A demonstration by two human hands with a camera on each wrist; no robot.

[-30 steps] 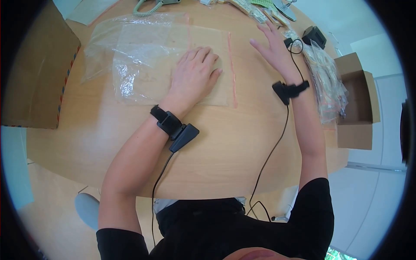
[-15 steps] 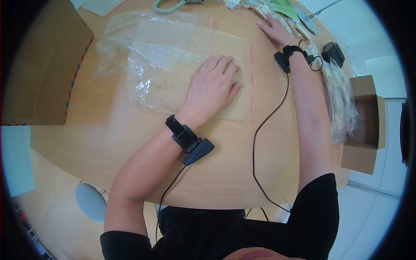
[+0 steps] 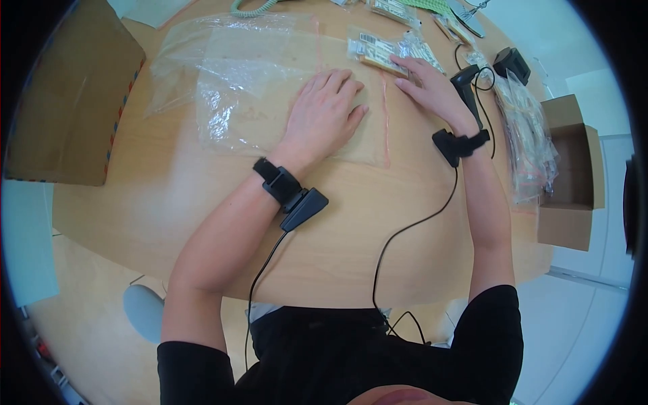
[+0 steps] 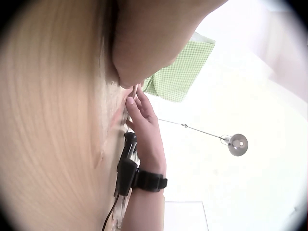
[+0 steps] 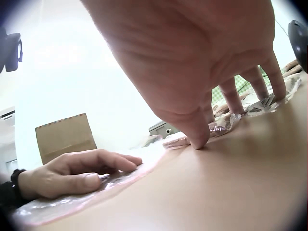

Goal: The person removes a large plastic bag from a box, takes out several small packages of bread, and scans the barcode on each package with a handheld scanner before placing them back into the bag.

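Observation:
My left hand rests palm down with its fingers straight on flat, clear plastic bags, which have a pink seal strip near the right edge. Beyond that strip lie small labelled packets in clear wrap, with more crinkled packets beside them. The right hand reaches over these, fingertips on the packets. In the right wrist view its fingers point down, spread and nearly straight, with the thumb at the tabletop beside a packet.
A black handheld device stands right of the right hand, near a black block. Bagged items lie before an open carton. A tall cardboard box stands at left. A green checked cloth lies far back.
The right hand reached to the far packets, then drew back toward the bags; several packets moved nearer with it. My left hand has stayed on the bags.

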